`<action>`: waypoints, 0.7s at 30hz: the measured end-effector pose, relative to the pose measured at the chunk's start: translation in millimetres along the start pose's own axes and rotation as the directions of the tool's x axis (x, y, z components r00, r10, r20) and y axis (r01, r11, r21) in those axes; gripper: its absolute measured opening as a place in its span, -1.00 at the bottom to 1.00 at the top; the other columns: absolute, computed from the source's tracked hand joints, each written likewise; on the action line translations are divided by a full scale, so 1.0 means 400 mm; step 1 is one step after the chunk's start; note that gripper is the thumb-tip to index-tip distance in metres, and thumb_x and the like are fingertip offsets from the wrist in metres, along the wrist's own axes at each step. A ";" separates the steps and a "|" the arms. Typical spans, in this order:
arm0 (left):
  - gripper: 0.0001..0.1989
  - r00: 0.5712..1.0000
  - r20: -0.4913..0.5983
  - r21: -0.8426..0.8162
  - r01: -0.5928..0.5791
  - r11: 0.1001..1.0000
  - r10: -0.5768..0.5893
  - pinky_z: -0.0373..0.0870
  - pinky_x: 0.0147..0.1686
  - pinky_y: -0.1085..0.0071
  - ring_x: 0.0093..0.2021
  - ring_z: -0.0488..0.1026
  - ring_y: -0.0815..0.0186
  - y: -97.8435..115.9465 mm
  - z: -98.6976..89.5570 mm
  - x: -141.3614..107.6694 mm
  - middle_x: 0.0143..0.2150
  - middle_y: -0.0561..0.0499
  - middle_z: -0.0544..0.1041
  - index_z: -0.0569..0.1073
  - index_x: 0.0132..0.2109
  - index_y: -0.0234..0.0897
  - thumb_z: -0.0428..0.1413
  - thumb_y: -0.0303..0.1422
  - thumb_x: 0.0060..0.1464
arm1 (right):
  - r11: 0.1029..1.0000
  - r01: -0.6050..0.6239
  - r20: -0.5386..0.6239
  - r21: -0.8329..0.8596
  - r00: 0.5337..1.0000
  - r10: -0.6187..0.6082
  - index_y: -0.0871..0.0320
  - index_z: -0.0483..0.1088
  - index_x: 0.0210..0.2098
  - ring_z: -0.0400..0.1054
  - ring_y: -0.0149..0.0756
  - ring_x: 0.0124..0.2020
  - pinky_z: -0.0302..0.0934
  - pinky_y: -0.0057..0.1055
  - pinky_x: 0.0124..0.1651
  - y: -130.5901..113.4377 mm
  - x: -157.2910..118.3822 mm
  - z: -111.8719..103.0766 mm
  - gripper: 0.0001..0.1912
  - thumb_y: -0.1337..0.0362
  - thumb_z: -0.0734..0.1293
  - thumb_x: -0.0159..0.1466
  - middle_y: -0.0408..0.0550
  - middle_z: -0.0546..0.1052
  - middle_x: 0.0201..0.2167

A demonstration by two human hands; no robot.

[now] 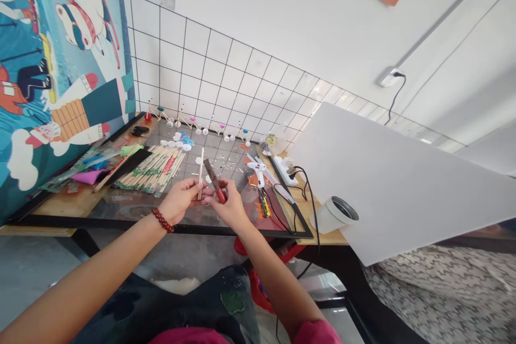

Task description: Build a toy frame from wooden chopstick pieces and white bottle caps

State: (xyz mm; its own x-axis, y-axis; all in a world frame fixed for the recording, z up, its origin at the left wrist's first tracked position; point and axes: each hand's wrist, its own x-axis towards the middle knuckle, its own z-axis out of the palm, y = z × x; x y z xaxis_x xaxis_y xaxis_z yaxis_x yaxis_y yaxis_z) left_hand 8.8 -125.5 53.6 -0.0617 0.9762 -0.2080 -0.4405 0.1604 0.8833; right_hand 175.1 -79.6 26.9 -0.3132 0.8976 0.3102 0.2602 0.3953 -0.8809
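Note:
My left hand [177,201] pinches a pale wooden stick [202,164], which stands nearly upright above the table's glass top. Close beside it, my right hand [230,207] is wrapped round a pair of pliers [212,173] with red handles. The pliers' dark jaws point up and to the left, near the stick but seemingly apart from it. The fingertips of both hands almost meet at the stick's lower end. Left of my hands lies a spread of paper-wrapped chopsticks [149,174]. White and blue bottle caps [177,142] lie beyond them.
Small stick-and-cap pieces [198,130] line the table's back edge before a wire grid [226,75]. At right are a white glue gun [258,169], a utility knife [264,206], a power strip [285,170] with cables and a white cylindrical container [332,216]. Wood scraps lie about.

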 end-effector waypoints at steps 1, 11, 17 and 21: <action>-0.81 1.000 0.002 0.033 -0.021 0.999 0.021 0.59 -0.33 0.38 -0.41 0.62 0.27 0.007 -0.008 0.003 -0.34 -0.12 0.68 0.55 -0.29 -0.36 0.39 -0.35 0.10 | 0.995 -0.082 0.012 0.052 0.997 0.081 0.04 0.26 -0.08 0.47 -0.23 -0.20 0.40 -0.25 -0.10 0.000 0.001 -0.007 -0.46 0.17 0.55 0.05 -0.10 0.53 -0.16; -0.90 0.999 -0.020 0.250 0.037 0.968 -0.033 0.56 -0.39 0.41 -0.42 0.63 0.27 0.063 -0.042 0.002 -0.38 -0.14 0.68 0.58 -0.23 -0.37 0.32 -0.42 0.14 | 0.918 -0.379 0.420 0.117 0.856 0.300 0.07 0.33 -0.36 0.22 -0.45 -0.53 0.14 -0.52 -0.54 -0.034 0.013 -0.086 -0.72 0.27 0.47 -0.04 -0.30 0.37 -0.47; -0.89 0.998 0.025 0.227 0.050 0.973 -0.057 0.52 -0.44 0.43 -0.45 0.61 0.27 0.068 -0.049 0.000 -0.40 -0.13 0.66 0.58 -0.23 -0.37 0.34 -0.42 0.13 | 0.851 -0.475 0.512 0.223 0.800 0.313 0.09 0.41 -0.30 0.30 -0.43 -0.50 0.19 -0.51 -0.47 -0.044 0.009 -0.097 -0.66 0.32 0.49 -0.09 -0.28 0.45 -0.46; -0.94 0.997 -0.016 0.224 0.076 0.972 -0.074 0.51 -0.45 0.42 -0.48 0.60 0.27 0.076 -0.056 -0.001 -0.42 -0.14 0.65 0.57 -0.25 -0.38 0.30 -0.47 0.14 | 0.736 -0.596 0.614 0.321 0.723 0.318 0.07 0.41 -0.24 0.50 -0.29 -0.25 0.41 -0.42 -0.31 -0.051 0.000 -0.099 -0.53 0.39 0.52 -0.16 -0.18 0.54 -0.21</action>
State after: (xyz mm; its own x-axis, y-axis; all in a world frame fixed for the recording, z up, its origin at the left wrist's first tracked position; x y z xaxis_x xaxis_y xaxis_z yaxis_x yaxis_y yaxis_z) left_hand -24.7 -124.2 70.9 -0.0434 0.9591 -0.2797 -0.2324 0.2626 0.9365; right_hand 205.8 -79.9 58.9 -0.7039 0.6547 -0.2755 0.0855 -0.3070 -0.9479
